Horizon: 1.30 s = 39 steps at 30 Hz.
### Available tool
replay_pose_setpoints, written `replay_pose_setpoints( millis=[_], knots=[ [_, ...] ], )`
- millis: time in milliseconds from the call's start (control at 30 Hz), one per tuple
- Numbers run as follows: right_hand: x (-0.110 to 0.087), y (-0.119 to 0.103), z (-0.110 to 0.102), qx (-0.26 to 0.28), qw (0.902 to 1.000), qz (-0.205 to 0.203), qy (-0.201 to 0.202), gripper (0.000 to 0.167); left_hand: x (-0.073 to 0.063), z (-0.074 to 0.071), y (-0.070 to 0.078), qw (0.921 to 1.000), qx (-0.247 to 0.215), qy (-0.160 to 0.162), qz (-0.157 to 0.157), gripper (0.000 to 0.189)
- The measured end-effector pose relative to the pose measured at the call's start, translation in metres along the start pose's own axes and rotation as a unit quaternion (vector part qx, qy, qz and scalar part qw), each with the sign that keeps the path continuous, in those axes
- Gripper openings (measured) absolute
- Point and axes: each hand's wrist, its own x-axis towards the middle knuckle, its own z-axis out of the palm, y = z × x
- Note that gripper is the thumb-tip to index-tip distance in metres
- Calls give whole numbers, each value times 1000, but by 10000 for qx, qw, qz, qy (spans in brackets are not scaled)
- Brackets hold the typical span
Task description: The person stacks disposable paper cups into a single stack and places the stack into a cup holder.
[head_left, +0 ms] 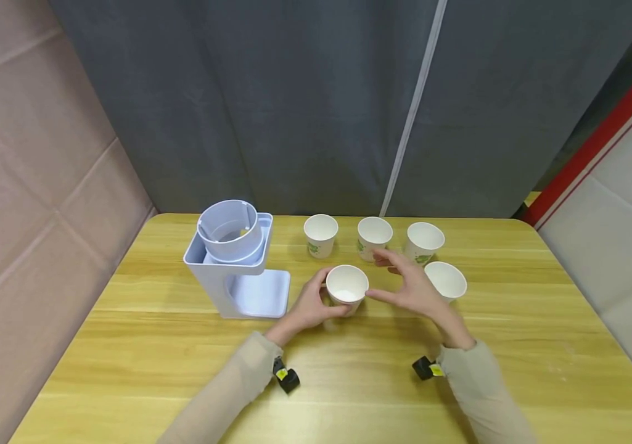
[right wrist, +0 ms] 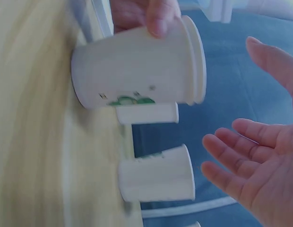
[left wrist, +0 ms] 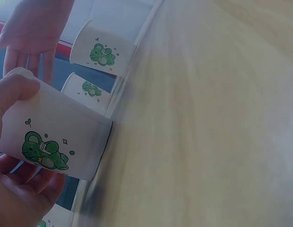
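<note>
My left hand [head_left: 310, 305] grips a white paper cup [head_left: 347, 285] with a green cartoon animal on its side, thumb near and fingers on the far side. A double rim on this cup [right wrist: 142, 66] in the right wrist view shows two cups nested together. It stands upright, its bottom close to the tabletop. My right hand [head_left: 414, 290] is to the right of it, fingers and thumb spread and relaxed, holding nothing. In the head view its thumb tip comes right to the cup's rim. Another paper cup [head_left: 446, 280] stands just behind the right hand, partly covered by it.
Three more paper cups, a left one [head_left: 320, 235], a middle one [head_left: 374, 230] and a right one [head_left: 425, 239], line the table's back edge. A pale blue plastic stand [head_left: 210, 287] with a round hopper [head_left: 232, 246] is at the left. A grey curtain [head_left: 293, 123] hangs behind the wooden table [head_left: 143, 370].
</note>
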Motion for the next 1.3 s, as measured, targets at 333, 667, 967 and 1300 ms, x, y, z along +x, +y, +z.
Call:
replay_pose_setpoints(
  millis=[333, 667, 967, 1300],
  knots=[
    [-11, 11, -28, -80, 9983, -118, 568, 67, 1, 0, 0, 10000, -9, -16, 20, 67],
    [-27, 19, -52, 338, 9949, -184, 932, 68, 2, -1, -1, 10000, -24, 3, 3, 67],
    [-47, 35, -67, 273, 9921, 157, 1211, 67, 2, 0, -5, 10000, -8, 32, 26, 68],
    [-60, 52, -73, -201, 9931, 555, 1011, 74, 1, -1, -1, 10000, -52, -9, 39, 67]
  ],
)
